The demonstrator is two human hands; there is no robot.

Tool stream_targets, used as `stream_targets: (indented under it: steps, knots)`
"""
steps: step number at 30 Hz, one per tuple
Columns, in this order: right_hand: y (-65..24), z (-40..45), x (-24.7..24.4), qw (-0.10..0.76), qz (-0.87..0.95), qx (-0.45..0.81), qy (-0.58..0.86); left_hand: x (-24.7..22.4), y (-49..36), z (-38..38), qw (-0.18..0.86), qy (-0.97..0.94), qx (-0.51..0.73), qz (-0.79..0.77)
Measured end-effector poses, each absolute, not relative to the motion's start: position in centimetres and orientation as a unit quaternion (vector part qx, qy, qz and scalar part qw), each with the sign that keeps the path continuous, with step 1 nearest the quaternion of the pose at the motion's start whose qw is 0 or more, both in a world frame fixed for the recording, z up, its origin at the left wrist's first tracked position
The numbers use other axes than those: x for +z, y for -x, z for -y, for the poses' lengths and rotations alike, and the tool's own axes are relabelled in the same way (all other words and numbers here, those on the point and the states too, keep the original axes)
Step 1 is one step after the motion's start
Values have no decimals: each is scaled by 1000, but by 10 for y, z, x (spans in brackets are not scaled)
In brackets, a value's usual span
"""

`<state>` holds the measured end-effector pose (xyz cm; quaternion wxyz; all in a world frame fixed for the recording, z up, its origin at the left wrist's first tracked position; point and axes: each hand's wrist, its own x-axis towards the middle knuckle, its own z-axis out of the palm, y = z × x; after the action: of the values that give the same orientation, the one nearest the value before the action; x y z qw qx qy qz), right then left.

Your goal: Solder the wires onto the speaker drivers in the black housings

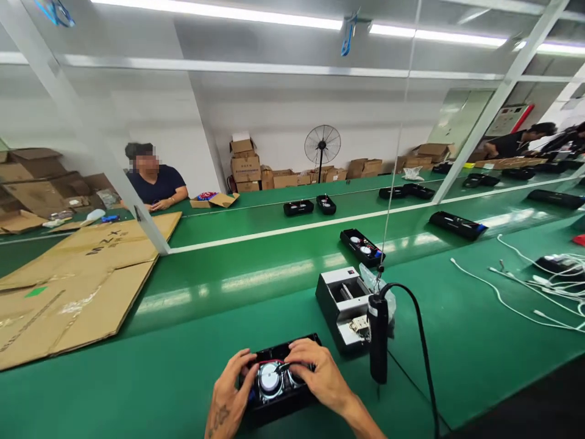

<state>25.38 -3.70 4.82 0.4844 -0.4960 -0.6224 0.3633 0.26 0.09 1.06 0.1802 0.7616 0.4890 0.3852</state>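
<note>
A black speaker housing (pixel 274 383) with round silver drivers lies on the green belt at the near edge. My left hand (pixel 231 390) grips its left side, thumb beside a driver. My right hand (pixel 320 373) rests over its right half, fingers curled on the wires and the right driver. A black electric screwdriver (pixel 378 338) hangs on a cord just right of my right hand, apart from it. Behind it stands a grey-and-black screw feeder box (pixel 340 302).
Flattened cardboard (pixel 77 286) covers the left of the belt. Further black housings (pixel 363 247) lie along the conveyor. White cables (pixel 530 283) sprawl at the right. A seated person (pixel 155 180) faces me across the line; other workers sit far right. Boxes and a fan (pixel 322 146) line the back wall.
</note>
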Motion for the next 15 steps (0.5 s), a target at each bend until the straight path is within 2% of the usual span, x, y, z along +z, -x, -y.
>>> stream_targets:
  steps: [5, 8, 12, 15]
  knots:
    - [-257, 51, 50, 427, 714, 301, 467, 28, -9, 14, 178, -775, 389, -464]
    - [-255, 56, 47, 332, 783, 237, 469, 35, -5, 24, 161, -839, 330, -402]
    - [-248, 55, 52, 191, 833, 228, 466, 29, -2, 28, 100, -907, 222, -345]
    - [-244, 50, 60, 135, 842, 234, 466, 20, -3, 25, 75, -922, 169, -340]
